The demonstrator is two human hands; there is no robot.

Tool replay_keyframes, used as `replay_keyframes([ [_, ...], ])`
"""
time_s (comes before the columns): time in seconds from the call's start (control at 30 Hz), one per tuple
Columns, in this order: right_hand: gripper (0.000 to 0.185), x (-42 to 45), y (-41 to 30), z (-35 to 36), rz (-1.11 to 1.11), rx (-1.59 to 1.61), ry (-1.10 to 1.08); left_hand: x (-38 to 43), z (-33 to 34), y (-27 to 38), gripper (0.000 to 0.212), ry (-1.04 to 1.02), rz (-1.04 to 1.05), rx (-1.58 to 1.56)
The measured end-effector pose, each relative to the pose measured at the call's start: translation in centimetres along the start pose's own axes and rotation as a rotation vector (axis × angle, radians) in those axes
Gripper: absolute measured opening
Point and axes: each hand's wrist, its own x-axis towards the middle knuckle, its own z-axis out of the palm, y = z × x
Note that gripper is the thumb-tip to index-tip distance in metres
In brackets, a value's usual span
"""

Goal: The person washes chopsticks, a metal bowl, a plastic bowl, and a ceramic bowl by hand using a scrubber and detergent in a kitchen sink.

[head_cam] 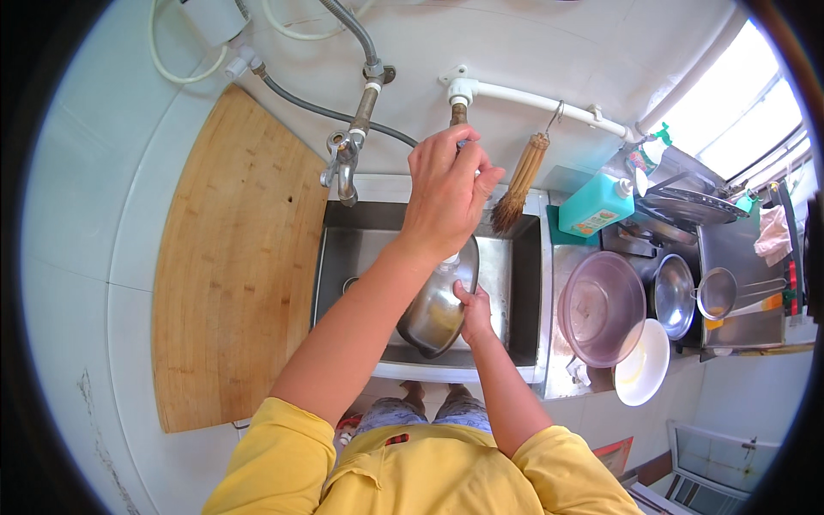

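My left hand (pixel 444 187) reaches up across the sink to the right-hand wall tap (pixel 458 114). Its fingers close around the tap, whose handle is mostly hidden behind them. Lower down, my right hand (pixel 477 314) grips the rim of a metal pan (pixel 444 315), thumb on the inner side. The pan is tilted inside the stainless steel sink (pixel 524 296), under the tap, and something yellowish shows in it. White, possibly water or part of the tap, is visible just below my left wrist; I cannot tell which. My left forearm hides part of the pan.
A second tap (pixel 347 161) hangs over the sink's left side, by a large wooden board (pixel 238 277). A whisk brush (pixel 521 183) hangs from the white pipe. On the right are a turquoise bottle (pixel 595 205), a pinkish plastic basin (pixel 602 309), a white bowl (pixel 642 364) and a metal bowl (pixel 674 296).
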Motion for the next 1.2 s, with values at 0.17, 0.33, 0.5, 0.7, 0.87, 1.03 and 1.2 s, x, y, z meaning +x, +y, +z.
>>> replay_keyframes([
  [0.17, 0.023, 0.3, 0.3, -0.3, 0.034, -0.082, 0.004, 0.0, 0.6, 0.6, 0.028, 0.023, -0.023, 0.068],
  [0.33, 0.016, 0.4, 0.9, -0.8, -0.009, -0.151, -0.039, 0.0, 0.7, 0.7, 0.031, 0.022, -0.037, 0.098],
  [0.5, 0.015, 0.6, 1.3, -1.0, -0.011, -0.222, -0.095, -0.1, 0.9, 0.9, 0.032, 0.033, -0.055, 0.117],
  [0.7, 0.015, 0.8, 1.3, -1.1, -0.007, -0.242, -0.130, 0.0, 1.4, 1.0, 0.031, 0.060, -0.061, 0.143],
  [0.87, 0.015, 0.9, 0.9, -0.8, -0.011, -0.265, -0.129, 0.0, 1.5, 0.9, 0.031, 0.067, -0.074, 0.144],
  [1.03, 0.016, 1.0, 0.3, -0.5, -0.052, -0.425, -0.163, 0.3, 1.1, 1.3, 0.030, 0.073, -0.064, 0.191],
  [1.2, 0.016, 1.2, -2.5, -1.4, -0.016, -0.564, -0.256, -1.9, -2.3, 0.7, 0.024, 0.145, -0.259, -0.245],
])
